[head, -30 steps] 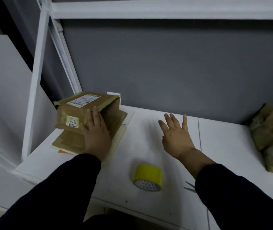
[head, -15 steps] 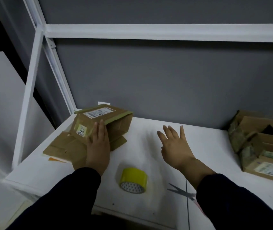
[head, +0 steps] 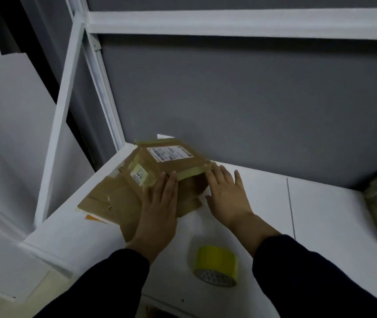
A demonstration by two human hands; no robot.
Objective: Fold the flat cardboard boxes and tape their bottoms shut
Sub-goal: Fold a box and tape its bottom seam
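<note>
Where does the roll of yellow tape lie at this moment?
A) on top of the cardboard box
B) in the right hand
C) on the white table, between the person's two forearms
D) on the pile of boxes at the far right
C: the yellow tape roll lies on the white table, held by neither hand, while the left hand and right hand touch the cardboard box.

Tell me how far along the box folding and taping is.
Done: one box is opened up, lying on its side on flat cardboard. In hand: left hand and right hand rest flat at its open end. Left: close and tape that end; the tape roll sits untouched; the flat cardboard awaits folding.
</note>
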